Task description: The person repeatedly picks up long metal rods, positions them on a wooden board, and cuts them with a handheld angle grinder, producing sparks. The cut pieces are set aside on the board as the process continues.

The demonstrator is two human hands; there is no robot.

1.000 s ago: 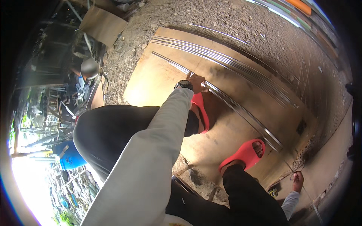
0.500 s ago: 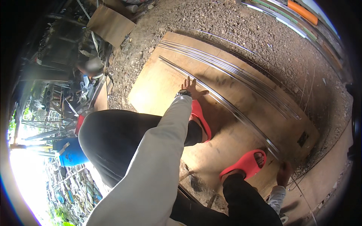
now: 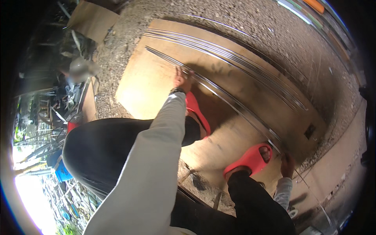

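Observation:
Several long, thin, shiny metal rods lie across a brown wooden board (image 3: 141, 86) on the ground. My left hand (image 3: 181, 81), with a dark watch at the wrist, is at the nearer group of metal rods (image 3: 219, 91); its thumb and fingers are drawn together around a rod there. Down at the right, my right hand (image 3: 288, 166) is closed at the near end of those rods, its fingers partly in shadow. Between the two hands, one rod runs slightly apart from the others. A farther bundle of metal rods (image 3: 235, 60) lies roughly parallel across the board.
My feet, in red slides (image 3: 250, 160), are on the board beside the rods. Gravel (image 3: 219, 19) surrounds the far side. A brown panel (image 3: 92, 21) lies at the far left, with a blue container (image 3: 62, 172) and clutter nearer. Long bars and an orange tube (image 3: 314, 5) lie far right.
My left hand has gone from spread flat beside the rods to fingers drawn in at them. A gap between the nearer rods shows more. The whole view has shifted.

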